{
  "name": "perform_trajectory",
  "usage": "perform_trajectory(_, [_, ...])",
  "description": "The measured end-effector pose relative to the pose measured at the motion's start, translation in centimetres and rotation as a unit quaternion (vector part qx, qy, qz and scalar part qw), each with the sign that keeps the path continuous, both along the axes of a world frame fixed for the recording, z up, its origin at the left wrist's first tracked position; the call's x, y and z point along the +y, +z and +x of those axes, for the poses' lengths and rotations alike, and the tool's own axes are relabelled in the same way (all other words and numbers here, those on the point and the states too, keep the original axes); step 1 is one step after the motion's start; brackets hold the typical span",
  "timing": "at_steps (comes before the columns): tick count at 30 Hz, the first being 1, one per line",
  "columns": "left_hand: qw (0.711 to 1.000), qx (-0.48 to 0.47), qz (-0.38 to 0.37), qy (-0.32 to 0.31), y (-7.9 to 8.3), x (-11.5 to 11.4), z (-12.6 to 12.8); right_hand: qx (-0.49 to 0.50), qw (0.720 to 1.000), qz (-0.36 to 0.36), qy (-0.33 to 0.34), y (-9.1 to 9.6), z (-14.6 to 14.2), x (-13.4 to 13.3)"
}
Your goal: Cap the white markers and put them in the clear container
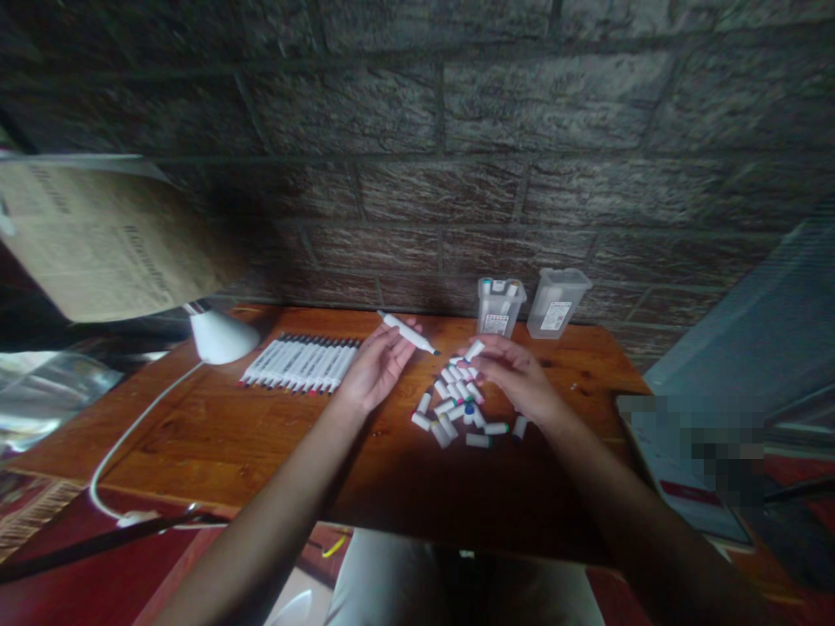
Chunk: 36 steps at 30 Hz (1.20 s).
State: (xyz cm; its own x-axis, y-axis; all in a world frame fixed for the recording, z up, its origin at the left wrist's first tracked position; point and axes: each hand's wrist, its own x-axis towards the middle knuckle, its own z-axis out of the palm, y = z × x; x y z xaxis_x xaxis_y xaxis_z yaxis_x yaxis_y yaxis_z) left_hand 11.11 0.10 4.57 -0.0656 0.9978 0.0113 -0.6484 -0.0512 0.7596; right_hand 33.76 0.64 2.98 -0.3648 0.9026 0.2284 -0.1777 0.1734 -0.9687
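Note:
My left hand point(377, 367) is closed around a white marker point(408, 333) that points up and left, its dark tip toward the right. My right hand point(515, 374) pinches a small white marker cap point(474, 350) just above a pile of several loose caps point(457, 409) on the wooden table point(215, 435). A row of several capped white markers point(301, 363) lies side by side left of my left hand.
Two clear plastic boxes point(501, 306) point(557, 303) stand at the back of the table by the brick wall. A white lamp base point(222, 336) with its cord sits at the left under a paper sheet point(104, 235). Papers point(684, 487) lie at the right edge.

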Motion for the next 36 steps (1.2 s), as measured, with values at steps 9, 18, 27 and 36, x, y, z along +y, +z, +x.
perform_trajectory(9, [0.999,-0.02,0.0,0.035,-0.4,0.3,-0.3,0.002,0.999,-0.044,-0.013,-0.5,-0.4,0.0])
perform_trajectory(18, [0.999,-0.022,-0.005,0.022,-1.0,0.3,-0.2,-0.034,0.998,-0.052,-0.019,0.4,-0.2,-0.2])
perform_trajectory(27, [1.0,0.013,0.016,-0.023,-1.3,0.0,0.0,0.023,0.996,-0.078,-0.032,-0.1,0.0,0.2])
perform_trajectory(36, [0.997,0.061,0.047,-0.017,-1.4,0.0,0.4,0.028,0.996,-0.077,-0.021,0.4,0.0,0.1])
